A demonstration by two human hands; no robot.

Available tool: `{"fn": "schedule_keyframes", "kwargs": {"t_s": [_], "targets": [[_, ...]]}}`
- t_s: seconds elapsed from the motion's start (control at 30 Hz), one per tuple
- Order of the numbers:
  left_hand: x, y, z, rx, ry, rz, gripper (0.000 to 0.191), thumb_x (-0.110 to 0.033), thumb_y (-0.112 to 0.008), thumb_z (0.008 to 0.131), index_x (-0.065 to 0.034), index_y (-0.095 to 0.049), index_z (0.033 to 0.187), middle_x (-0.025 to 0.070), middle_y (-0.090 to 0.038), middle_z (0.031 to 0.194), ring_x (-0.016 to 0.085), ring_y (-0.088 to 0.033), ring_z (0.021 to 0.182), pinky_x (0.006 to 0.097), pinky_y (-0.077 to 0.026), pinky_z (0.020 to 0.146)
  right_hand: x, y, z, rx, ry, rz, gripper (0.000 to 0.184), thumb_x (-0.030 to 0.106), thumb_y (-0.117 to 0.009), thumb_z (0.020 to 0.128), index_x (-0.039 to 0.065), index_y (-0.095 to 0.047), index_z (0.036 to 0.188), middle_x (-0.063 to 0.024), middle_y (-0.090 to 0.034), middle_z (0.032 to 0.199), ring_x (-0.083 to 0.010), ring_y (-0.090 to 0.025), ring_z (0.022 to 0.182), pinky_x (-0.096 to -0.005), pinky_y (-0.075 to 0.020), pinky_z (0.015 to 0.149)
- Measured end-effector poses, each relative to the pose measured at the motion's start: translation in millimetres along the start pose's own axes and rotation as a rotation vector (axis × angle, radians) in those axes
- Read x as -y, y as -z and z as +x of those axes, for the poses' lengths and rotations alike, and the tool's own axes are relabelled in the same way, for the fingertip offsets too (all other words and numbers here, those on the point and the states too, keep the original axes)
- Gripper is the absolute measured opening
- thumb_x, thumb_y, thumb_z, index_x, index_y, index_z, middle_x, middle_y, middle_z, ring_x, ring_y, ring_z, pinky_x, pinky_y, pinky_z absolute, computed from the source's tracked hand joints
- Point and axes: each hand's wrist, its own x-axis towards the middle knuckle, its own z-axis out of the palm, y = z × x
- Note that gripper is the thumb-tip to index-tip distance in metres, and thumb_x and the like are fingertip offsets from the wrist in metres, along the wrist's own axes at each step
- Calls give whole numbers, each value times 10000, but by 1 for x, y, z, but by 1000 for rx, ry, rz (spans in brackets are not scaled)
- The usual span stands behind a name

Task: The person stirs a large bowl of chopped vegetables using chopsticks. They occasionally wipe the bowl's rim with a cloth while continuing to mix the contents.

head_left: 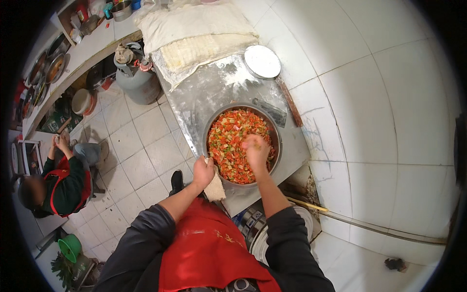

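Note:
A wide metal bowl on the steel table is full of diced vegetables, mostly orange-red with green and pale yellow pieces. My right hand is in the bowl's right half, its fingers curled at the mix; some pinkish and green bits show at them, but whether it grips any is unclear. At the bowl's lower left rim, my left hand is closed on a pale cloth, which hangs down over the table's edge.
Behind the bowl lie a dark block, a wooden stick, a floury round container and cloth-covered dough. A gas cylinder stands left of the table. Another person sits far left. A tiled wall borders the right.

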Motion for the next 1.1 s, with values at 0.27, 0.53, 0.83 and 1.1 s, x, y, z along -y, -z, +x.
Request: {"fn": "schedule_keyframes", "kwargs": {"t_s": [0.27,0.53,0.83,1.1], "targets": [[12,-1,3,13,-12,-30,294,-191,-584,890,74,-525,778,299,-598,748,458,-599,746,471,-462,677,-46,68,-26,129,21,149,109,93,-593,919,12,-657,952,-57,-659,739,-110,-614,636,-274,-495,595],[10,0,6,25,-31,-18,309,-193,-582,894,82,-514,770,309,-591,737,476,-588,740,477,-458,661,-17,8,-49,213,178,69,48,55,-585,913,38,-626,934,-55,-645,728,-130,-588,649,-291,-473,601],[19,-2,7,79,-11,-4,320,-206,-579,901,79,-515,771,318,-578,742,484,-575,757,485,-451,674,-18,25,6,-61,81,87,74,61,-602,905,9,-615,955,-52,-641,740,-125,-591,649,-277,-482,611],[11,5,3,54,-16,-67,293,-195,-587,907,70,-532,795,277,-603,737,400,-601,711,444,-464,670,-50,89,-55,348,165,4,164,140,-576,959,-11,-638,978,-75,-691,807,-129,-674,717,-250,-518,646]]}}
